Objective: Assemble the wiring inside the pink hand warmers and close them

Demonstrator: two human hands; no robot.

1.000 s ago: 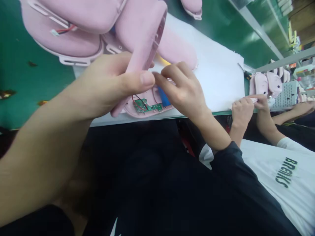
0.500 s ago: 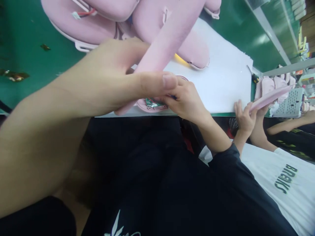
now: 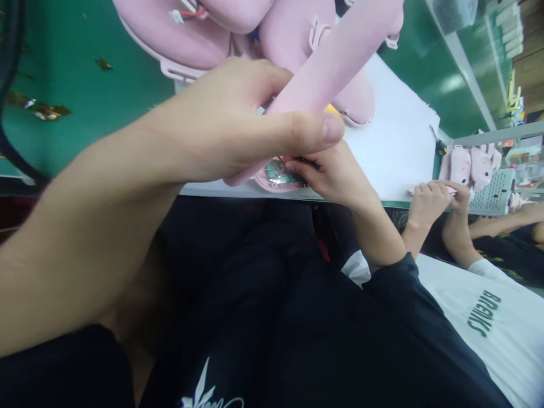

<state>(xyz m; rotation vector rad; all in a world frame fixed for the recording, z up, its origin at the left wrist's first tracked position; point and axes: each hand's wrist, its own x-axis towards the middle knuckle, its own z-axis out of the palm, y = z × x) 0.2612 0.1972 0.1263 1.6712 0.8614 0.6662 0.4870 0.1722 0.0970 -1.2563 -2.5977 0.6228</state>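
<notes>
My left hand [image 3: 238,124] is wrapped round a long pink padded piece [image 3: 327,71], which is tilted from lower left to upper right, its thumb across the near side. Just beyond it and partly behind its thumb, my right hand [image 3: 335,170] has its fingers pressed together at a pink shell [image 3: 276,186] with a green circuit board [image 3: 278,171] and thin red wires. What the right fingertips hold is too small and too covered to make out. The shell lies near the front edge of a white sheet [image 3: 395,136].
Several pink padded pieces [image 3: 191,37] are piled at the back, one with a white connector [image 3: 176,16]. Brown tape scraps [image 3: 46,111] lie on the green table [image 3: 85,85]. At right, a co-worker's hands [image 3: 429,201] hold a pink part beside other pink pieces [image 3: 460,164].
The view has shifted, so the pile and both my hands appear farther right. My grip on the padded piece stays. The co-worker's pink part has been lowered and turned.
</notes>
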